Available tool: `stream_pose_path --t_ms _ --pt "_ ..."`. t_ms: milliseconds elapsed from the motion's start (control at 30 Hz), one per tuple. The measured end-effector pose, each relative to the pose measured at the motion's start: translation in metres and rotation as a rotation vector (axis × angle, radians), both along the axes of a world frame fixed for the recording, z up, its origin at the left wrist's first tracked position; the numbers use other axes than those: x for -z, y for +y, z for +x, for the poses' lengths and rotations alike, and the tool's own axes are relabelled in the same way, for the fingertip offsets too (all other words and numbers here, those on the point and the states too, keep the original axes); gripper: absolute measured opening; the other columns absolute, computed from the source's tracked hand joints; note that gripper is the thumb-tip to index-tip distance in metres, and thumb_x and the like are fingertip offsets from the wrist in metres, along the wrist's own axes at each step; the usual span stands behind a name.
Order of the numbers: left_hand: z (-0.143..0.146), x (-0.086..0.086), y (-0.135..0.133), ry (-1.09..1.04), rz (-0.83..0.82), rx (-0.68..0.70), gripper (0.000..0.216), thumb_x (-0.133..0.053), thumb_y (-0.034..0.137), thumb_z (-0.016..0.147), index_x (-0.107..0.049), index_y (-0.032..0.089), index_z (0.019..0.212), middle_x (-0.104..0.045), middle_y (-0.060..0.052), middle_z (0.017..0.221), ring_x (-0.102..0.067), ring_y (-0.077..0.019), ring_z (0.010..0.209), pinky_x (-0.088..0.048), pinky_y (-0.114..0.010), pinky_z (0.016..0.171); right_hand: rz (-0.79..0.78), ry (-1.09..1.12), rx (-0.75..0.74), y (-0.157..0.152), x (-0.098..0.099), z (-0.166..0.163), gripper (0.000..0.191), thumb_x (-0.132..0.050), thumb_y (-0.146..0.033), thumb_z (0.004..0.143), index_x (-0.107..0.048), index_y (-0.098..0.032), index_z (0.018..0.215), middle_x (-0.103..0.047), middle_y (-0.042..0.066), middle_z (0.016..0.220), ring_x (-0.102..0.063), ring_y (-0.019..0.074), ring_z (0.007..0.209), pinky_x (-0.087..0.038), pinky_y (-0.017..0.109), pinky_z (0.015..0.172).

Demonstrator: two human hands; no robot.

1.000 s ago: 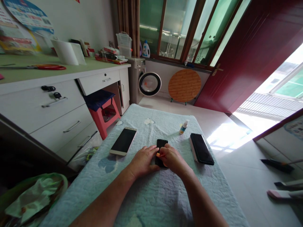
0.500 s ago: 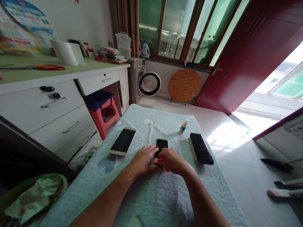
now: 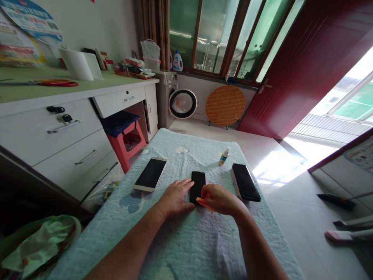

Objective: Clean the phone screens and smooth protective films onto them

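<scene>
A small black smartphone (image 3: 198,184) lies face up on the light blue quilted cloth (image 3: 186,241). My left hand (image 3: 175,198) rests beside its left edge, fingers stretched out, fingertips and thumb against the phone. Bunched in the closed fingers of my right hand (image 3: 217,197) is an orange cloth (image 3: 205,203), at the phone's lower right. Part of the phone's right side is hidden by that hand. Farther left lies a larger phone with a light gold frame (image 3: 150,174). On the right is a phone in a black case (image 3: 246,182), and behind it stands a small spray bottle (image 3: 224,156).
Left of the covered table are a pink stool (image 3: 124,149) with a dark cushion and a white desk (image 3: 70,136) with drawers. Beyond stands a washing machine (image 3: 166,97), its round door swung out. A round wooden tabletop (image 3: 225,105) leans at the wall near a dark red door (image 3: 279,70).
My right hand has moved slightly right with the orange cloth, uncovering more of the small phone's screen. My left hand stays at the phone's left edge. The view has shifted a little.
</scene>
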State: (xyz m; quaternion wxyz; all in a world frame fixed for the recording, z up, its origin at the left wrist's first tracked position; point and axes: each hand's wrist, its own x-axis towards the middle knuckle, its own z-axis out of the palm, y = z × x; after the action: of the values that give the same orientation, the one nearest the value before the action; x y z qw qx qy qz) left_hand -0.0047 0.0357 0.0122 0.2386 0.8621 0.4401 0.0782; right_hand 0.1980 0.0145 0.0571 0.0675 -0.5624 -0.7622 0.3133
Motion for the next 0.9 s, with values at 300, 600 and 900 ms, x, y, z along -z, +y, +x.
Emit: stream_pose_path --t_ms 300,600,900 --pt "0.0 0.002 0.0 -0.002 0.02 0.008 0.075 -0.064 0.051 0.076 -0.041 0.019 0.14 -0.038 -0.014 0.15 -0.038 -0.0288 0.137 -0.024 -0.043 0.114 0.044 0.104 0.088 -0.015 0.007 -0.009 0.009 -0.05 -0.011 0.07 -0.054 -0.017 0.066 -0.054 -0.003 0.063 -0.046 0.0095 0.062 -0.028 0.021 0.056" --pt "0.0 0.004 0.001 -0.021 0.024 0.013 0.074 -0.063 0.055 0.078 -0.041 0.02 0.14 -0.039 -0.014 0.15 -0.037 -0.028 0.138 -0.023 -0.042 0.114 0.157 0.176 0.066 -0.016 0.014 -0.006 0.016 -0.053 -0.006 0.066 -0.061 -0.018 0.074 -0.06 -0.002 0.073 -0.052 0.0106 0.07 -0.034 0.021 0.065" --pt "0.0 0.006 0.002 -0.022 0.014 0.005 0.074 -0.064 0.052 0.077 -0.042 0.02 0.139 -0.039 -0.013 0.15 -0.037 -0.0272 0.138 -0.023 -0.042 0.115 0.198 0.101 -0.024 -0.016 0.024 -0.008 0.006 -0.06 -0.022 0.082 -0.059 -0.018 0.076 -0.059 0.0 0.079 -0.051 0.0117 0.073 -0.033 0.022 0.065"
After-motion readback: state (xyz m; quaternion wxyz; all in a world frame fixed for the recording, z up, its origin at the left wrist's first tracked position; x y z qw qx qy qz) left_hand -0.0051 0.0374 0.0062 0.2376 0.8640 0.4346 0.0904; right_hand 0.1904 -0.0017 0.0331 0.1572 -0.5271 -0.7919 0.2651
